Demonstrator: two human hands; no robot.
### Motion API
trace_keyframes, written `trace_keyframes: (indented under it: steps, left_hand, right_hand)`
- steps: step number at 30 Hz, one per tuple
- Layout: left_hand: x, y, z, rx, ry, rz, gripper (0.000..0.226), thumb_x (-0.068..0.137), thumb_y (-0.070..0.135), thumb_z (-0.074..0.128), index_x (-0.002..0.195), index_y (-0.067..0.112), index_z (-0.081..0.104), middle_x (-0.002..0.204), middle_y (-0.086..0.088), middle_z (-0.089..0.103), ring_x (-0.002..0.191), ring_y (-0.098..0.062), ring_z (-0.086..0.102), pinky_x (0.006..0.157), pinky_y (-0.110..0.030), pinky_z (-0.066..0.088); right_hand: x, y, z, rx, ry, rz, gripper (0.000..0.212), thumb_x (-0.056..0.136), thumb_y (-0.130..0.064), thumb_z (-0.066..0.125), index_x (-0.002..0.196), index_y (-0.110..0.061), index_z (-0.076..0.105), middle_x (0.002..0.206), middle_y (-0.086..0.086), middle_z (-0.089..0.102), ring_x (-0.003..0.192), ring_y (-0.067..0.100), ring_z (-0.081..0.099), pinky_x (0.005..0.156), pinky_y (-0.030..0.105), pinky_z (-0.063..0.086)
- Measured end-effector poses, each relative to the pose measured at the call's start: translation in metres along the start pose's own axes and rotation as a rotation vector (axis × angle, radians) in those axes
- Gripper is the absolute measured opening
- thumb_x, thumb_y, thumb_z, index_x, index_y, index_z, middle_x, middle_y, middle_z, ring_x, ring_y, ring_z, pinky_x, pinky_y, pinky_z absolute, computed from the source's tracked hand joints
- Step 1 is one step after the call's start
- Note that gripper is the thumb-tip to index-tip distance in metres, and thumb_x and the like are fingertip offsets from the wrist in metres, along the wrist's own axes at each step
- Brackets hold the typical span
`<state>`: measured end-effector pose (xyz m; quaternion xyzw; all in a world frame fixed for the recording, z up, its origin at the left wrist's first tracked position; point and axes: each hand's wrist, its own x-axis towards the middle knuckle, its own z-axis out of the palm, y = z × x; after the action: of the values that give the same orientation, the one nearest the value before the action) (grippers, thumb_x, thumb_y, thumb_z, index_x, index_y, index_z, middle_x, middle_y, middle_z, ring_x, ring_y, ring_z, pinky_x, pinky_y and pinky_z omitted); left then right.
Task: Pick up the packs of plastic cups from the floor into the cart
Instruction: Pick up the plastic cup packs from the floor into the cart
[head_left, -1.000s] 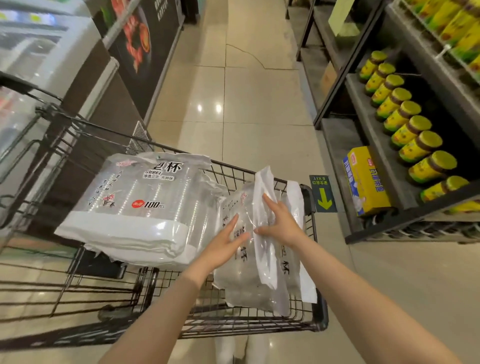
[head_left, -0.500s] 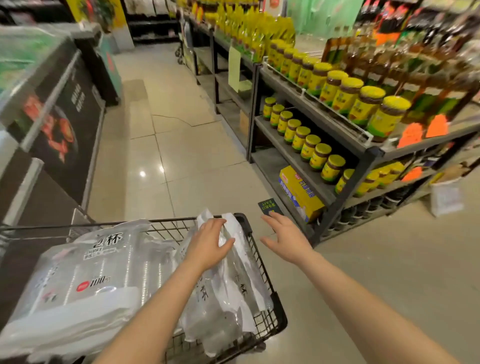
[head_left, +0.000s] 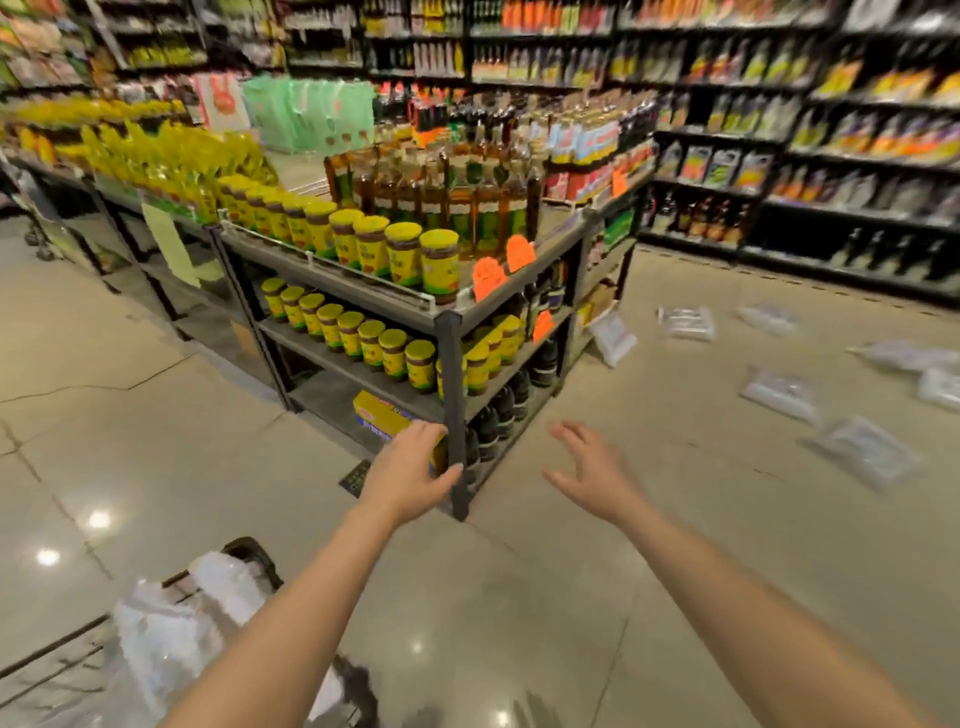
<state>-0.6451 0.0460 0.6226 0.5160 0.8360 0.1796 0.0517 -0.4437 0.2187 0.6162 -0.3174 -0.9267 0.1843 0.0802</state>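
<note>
Both hands have left the cart (head_left: 249, 553), empty, fingers spread; nearest floor pack (head_left: 865, 451) lies forward-right, closer to right hand (head_left: 592, 475) than left hand (head_left: 410, 475).

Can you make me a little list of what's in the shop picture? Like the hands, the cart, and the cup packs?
left hand: open, holding nothing
right hand: open, fingers spread, holding nothing
cart: bottom left, only a corner shows
packs in cart: white and clear, blurry
packs on floor: several scattered at right; one leans on the shelf end
shelf: in front, with yellow jars and brown bottles
floor: shiny beige tiles
</note>
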Motion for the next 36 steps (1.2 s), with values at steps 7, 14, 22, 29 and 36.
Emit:
trace_keyframes:
  steps: [7, 14, 22, 29, 36]
  left_hand:
    - [0.084, 0.165, 0.065, 0.046, -0.001, 0.172, 0.061, 0.087, 0.054, 0.052, 0.136, 0.018, 0.042, 0.131, 0.0, 0.048, 0.118, -0.021, 0.051, 0.092, -0.038, 0.046]
    - [0.148, 0.307, 0.115, 0.01, -0.047, 0.33, 0.065, 0.085, 0.056, 0.051, 0.137, 0.017, 0.042, 0.134, -0.002, 0.045, 0.123, -0.022, 0.047, 0.099, -0.035, 0.041]
    - [0.231, 0.429, 0.151, 0.061, -0.029, 0.525, 0.064, 0.087, 0.054, 0.052, 0.137, 0.017, 0.041, 0.133, -0.001, 0.046, 0.12, -0.021, 0.047, 0.094, -0.036, 0.041]
    - [0.323, 0.505, 0.201, 0.09, -0.084, 0.648, 0.07, 0.084, 0.06, 0.045, 0.138, 0.016, 0.04, 0.136, -0.004, 0.045, 0.121, -0.024, 0.047, 0.096, -0.039, 0.042]
    - [0.441, 0.579, 0.248, 0.109, -0.151, 0.74, 0.09, 0.07, 0.071, 0.019, 0.141, 0.018, 0.037, 0.138, -0.002, 0.043, 0.123, -0.022, 0.045, 0.095, -0.039, 0.041]
  right_hand:
    - [-0.049, 0.167, -0.084, -0.037, 0.111, 0.185, 0.065, 0.088, -0.044, 0.058, 0.145, -0.024, 0.035, 0.151, 0.002, 0.032, 0.137, 0.019, 0.032, 0.111, 0.029, 0.027]
    - [-0.1, 0.307, -0.155, -0.035, 0.198, 0.378, 0.065, 0.086, -0.042, 0.062, 0.143, -0.023, 0.038, 0.149, 0.002, 0.034, 0.135, 0.02, 0.034, 0.108, 0.033, 0.032]
    - [-0.135, 0.415, -0.207, -0.085, 0.344, 0.576, 0.066, 0.086, -0.044, 0.06, 0.145, -0.024, 0.037, 0.151, 0.006, 0.034, 0.138, 0.023, 0.033, 0.112, 0.036, 0.028]
    - [-0.13, 0.509, -0.229, -0.117, 0.335, 0.748, 0.069, 0.088, -0.047, 0.056, 0.148, -0.027, 0.027, 0.157, 0.002, 0.02, 0.142, 0.023, 0.025, 0.116, 0.039, 0.021]
    - [-0.083, 0.608, -0.261, -0.054, 0.365, 0.873, 0.069, 0.088, -0.044, 0.058, 0.147, -0.025, 0.03, 0.156, 0.004, 0.024, 0.141, 0.022, 0.026, 0.114, 0.038, 0.025]
